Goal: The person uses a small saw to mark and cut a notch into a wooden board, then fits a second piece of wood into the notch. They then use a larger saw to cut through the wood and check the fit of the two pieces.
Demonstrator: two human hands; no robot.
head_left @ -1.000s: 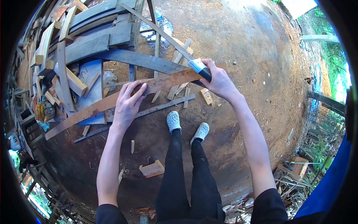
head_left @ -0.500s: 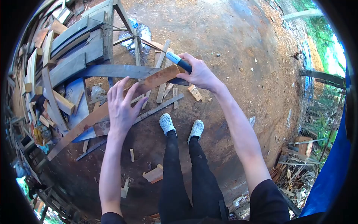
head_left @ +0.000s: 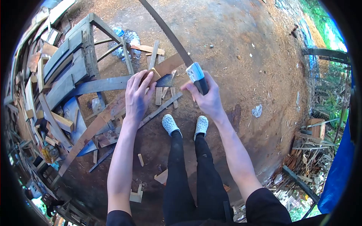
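Observation:
My right hand (head_left: 208, 96) is closed around the light-blue and black handle of a hand saw (head_left: 169, 35), whose toothed blade points up and to the left. My left hand (head_left: 138, 94) bends its fingers over a reddish-brown wooden plank (head_left: 92, 130), with a pale, raw wood edge right at its fingertips. Past those fingers, brown wood continues toward the saw, overlapped by the blade's lower end in this view. Beneath lies a grey board (head_left: 103, 84), which reaches from the wooden frame to below my left hand.
A weathered wooden frame (head_left: 90, 56) stands at the left among stacked timber. Offcuts (head_left: 154, 52) lie on the dirt floor, and a long thin strip (head_left: 162, 107) crosses it before my white clogs (head_left: 170, 124). A blue tarp (head_left: 335, 180) hangs at the right.
The saw has swung up, its blade now in plain sight above the plank. My left hand has moved right along the plank, its spread fingers now curled over it.

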